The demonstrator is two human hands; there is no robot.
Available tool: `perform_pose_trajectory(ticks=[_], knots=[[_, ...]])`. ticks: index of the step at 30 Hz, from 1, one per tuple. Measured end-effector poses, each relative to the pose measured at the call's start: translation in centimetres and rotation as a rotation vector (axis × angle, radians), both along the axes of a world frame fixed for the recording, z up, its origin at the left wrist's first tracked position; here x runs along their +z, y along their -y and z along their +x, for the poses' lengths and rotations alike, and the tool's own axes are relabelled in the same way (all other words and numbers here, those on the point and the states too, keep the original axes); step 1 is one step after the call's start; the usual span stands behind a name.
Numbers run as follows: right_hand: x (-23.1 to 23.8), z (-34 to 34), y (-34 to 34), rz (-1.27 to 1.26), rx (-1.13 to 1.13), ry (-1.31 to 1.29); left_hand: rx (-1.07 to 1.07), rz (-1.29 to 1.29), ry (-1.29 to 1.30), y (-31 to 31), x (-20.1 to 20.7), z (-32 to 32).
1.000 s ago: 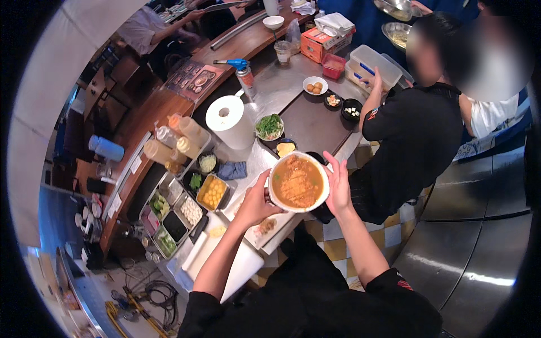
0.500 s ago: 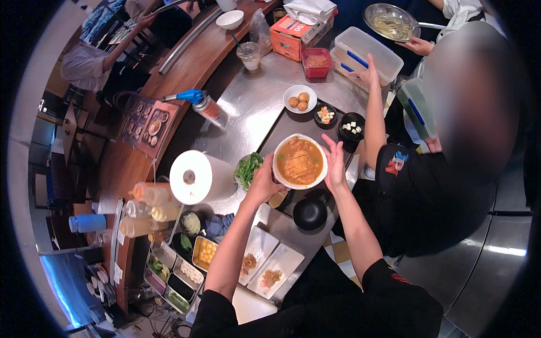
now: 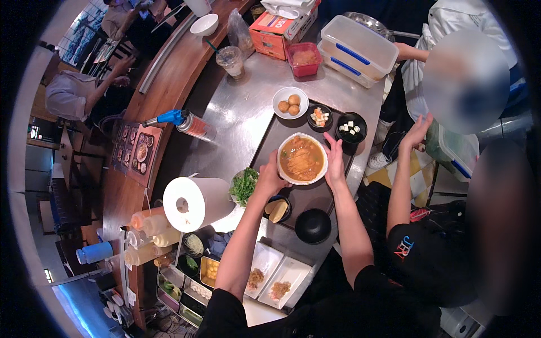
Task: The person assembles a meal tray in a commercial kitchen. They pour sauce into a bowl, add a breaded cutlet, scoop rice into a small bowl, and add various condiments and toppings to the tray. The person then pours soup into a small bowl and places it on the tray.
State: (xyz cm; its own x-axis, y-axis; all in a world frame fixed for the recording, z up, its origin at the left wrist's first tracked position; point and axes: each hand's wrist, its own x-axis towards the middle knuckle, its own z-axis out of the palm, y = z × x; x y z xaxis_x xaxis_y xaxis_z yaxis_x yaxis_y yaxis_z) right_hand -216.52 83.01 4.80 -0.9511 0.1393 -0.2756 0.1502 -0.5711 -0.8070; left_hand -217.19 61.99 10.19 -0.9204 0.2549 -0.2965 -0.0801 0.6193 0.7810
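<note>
Between my hands, over the dark tray (image 3: 311,198), is a white-rimmed bowl of orange-brown curry (image 3: 303,158) topped with a sliced breaded cutlet. My left hand (image 3: 273,176) is closed on its left side. Against its right side lies the palm of my right hand (image 3: 335,162), fingers pointing away. Beyond it sit a white bowl of brown balls (image 3: 290,103), a small black bowl of diced orange and white pieces (image 3: 319,116) and a black bowl of white cubes (image 3: 350,128). Nearer me are a dish with yellow wedges (image 3: 276,209) and a plain black bowl (image 3: 313,226).
Left of the tray are greens (image 3: 244,186), a white paper roll (image 3: 198,203) and a blue-headed torch (image 3: 189,123). Lidded containers (image 3: 359,49) and a red tub (image 3: 304,58) stand farther back. A co-worker's arm (image 3: 401,186) reaches in at right, holding a green-tinted container (image 3: 452,149).
The co-worker's arm has drawn back from the lidded containers to the right. My hands still have the curry bowl over the tray; the view has shifted slightly.
</note>
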Motion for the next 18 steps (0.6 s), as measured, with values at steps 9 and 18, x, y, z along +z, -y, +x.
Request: perform_pose_trajectory(ticks=[9,18], knots=[[1.2,2.1,-3.0,0.265,-0.024,0.029,0.088,-0.222,-0.201,0.0,6.9,7.3],[13.9,38.2,3.7,0.503,0.39,-0.431,0.564,0.173,-0.268,9.8,13.4,55.5]])
